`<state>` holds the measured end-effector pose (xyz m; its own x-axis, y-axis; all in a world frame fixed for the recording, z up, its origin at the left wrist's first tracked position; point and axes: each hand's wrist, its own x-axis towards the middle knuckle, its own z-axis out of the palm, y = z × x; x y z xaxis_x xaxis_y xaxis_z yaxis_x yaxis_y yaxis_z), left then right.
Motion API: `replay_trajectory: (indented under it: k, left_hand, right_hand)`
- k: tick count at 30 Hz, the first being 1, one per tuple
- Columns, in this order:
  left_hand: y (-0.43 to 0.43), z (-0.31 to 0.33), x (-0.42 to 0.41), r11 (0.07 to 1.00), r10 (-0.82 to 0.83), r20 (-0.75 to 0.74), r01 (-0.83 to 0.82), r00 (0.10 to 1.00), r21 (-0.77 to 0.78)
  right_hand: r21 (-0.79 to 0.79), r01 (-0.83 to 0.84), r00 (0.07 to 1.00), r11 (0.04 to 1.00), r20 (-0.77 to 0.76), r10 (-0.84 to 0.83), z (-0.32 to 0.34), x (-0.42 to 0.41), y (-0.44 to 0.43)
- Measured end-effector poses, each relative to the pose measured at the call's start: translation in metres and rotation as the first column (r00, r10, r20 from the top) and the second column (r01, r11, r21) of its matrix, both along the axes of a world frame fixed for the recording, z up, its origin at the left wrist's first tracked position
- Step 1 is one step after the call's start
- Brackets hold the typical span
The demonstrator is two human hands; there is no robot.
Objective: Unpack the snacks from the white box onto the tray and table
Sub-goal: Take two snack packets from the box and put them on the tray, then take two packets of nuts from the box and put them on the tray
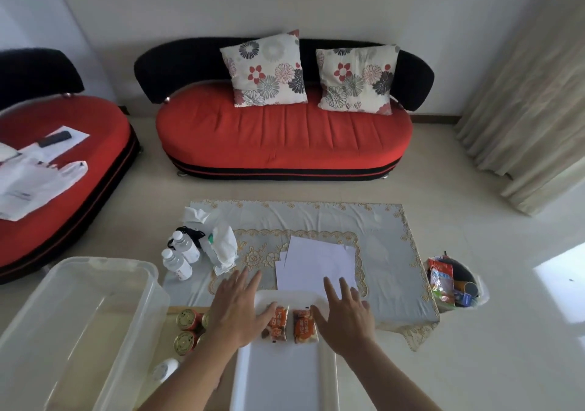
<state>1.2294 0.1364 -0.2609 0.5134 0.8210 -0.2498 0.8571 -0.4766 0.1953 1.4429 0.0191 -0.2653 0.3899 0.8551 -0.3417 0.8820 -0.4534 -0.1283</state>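
Note:
A white tray (285,375) lies on the low table in front of me. Two orange snack packets sit side by side at its far end, one on the left (278,322) and one on the right (304,325). My left hand (235,307) lies flat with straight fingers just left of the packets, its thumb touching the left one. My right hand (343,311) is spread flat just right of the packets, over the tray's far right corner. The translucent white box (76,331) stands at the lower left and looks empty.
Several round tins (187,331) sit between the box and the tray, with a small white bottle (164,369) nearer me. Two water bottles (182,257), tissues (223,247) and white paper sheets (316,261) lie on the tablecloth. A bin (456,284) stands at the right. Red sofas lie beyond.

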Motion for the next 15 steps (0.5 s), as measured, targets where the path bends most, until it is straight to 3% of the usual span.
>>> replay_trajectory:
  k: [7,15]
  left_hand:
    - [0.004,0.082,0.031,0.997,-0.055,0.076,0.051,0.996,0.06]
    - [0.019,0.165,0.07,0.956,-0.254,0.056,0.241,0.966,0.167]
  right_hand:
    - [0.111,0.039,0.992,0.993,0.113,-0.051,0.068,0.018,0.004]
    - [0.258,0.188,0.968,0.948,0.113,-0.222,0.167,0.031,-0.007]
